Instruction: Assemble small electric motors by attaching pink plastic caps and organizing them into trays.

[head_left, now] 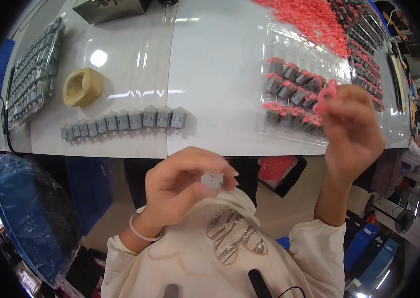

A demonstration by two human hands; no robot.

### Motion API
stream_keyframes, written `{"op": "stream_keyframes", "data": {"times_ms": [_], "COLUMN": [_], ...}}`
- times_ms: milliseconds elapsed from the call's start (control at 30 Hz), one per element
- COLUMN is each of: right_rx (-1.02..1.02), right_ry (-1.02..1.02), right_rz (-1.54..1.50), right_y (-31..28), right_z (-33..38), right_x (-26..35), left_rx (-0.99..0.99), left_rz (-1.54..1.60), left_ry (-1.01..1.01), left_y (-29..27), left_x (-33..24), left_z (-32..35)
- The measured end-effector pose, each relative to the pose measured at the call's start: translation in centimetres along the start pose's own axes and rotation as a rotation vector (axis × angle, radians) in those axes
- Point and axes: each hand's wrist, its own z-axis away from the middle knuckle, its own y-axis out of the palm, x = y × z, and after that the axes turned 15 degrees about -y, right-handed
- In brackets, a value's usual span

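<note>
Both hands are lifted off the table (210, 99): the left hand (182, 186) pinches a small grey motor (212, 180) near the chest, the right hand (351, 131) grips a pink clip (325, 96) above the clear tray (289, 44) of capped motors, seemingly for mating.

Left hand (182, 186) pinches a small grey motor (212, 180) — right hand (351, 126) holds a pink ring (325, 94).

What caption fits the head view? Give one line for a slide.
Left hand pinches a small grey motor; right hand lifts a pink plastic ring above a clear tray of capped motors.
</note>
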Motion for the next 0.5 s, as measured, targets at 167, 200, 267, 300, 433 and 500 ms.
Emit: {"op": "stream_keyframes", "data": {"times_ms": [167,200,267,300,433,500], "right_rx": [0.029,0.083,0.109,0.137,0.103,0.169], "right_ry": [0.192,0.282,0.311,0.338,0.325,0.282], "right_rz": [-0.302,-0.388,-0.348,-0.305,-0.196,-0.12], "right_y": [3.2,3.7,5.5,6.2,6.8,6.4], "right_z": [1.3,1.6,1.9,2.0,2.9,2.2], "right_x": [3.2,3.6,4.5,4.9,4.8,5.1], "left_rx": [0.106,0.086,0.064,-0.01,-0.117,-0.12], "left_rz": [0.175,0.06,-0.055,-0.12,-0.196,-0.253], "left_ry": [0.029,0.068,0.102,0.088,0.051,0.087], "left_y": [-0.4,-0.3,-0.2,-0.1,0.2,0.1], "left_x": [0.3,0.1,0.1,0.2,0.2,0.3], "left_z": [-0.1,-0.1,0.1,0.4,0.7,0.6]}}
